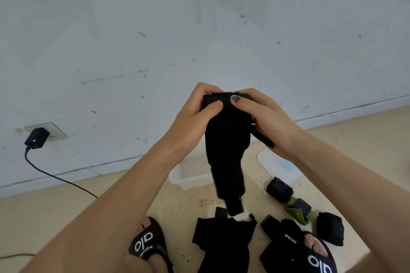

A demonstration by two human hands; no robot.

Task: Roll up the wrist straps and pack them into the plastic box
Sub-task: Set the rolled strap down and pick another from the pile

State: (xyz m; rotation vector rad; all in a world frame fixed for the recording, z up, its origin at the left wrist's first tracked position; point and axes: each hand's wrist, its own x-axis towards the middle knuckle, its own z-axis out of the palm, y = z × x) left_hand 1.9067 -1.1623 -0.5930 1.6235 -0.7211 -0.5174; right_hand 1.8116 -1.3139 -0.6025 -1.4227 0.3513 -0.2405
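A long black wrist strap was held up in the air at chest height, in front of a pale scuffed wall, its top end turned into the start of a roll and its tail hanging straight down to a white tip just above the floor. The left hand pinched the roll's left end, thumb in front and fingers curled over the top. The right hand had the same grip on the right end, its thumb pressed flat on the front. Below and behind the strap, the clear plastic box sat open on the floor, with its lid lying just to the right. Three finished rolls lay near the lid: a black roll, a green-and-black roll and another black roll. Unrolled black straps were piled between two feet in black sandals. A charger was plugged into a wall socket at far left, its cable trailing along the floor. The step in hand appeared to be rolling. To do it well, both thumbs should probably keep even pressure so the edges stay aligned, with the tail hanging free and taut so the roll comes out tight enough to fit the box.
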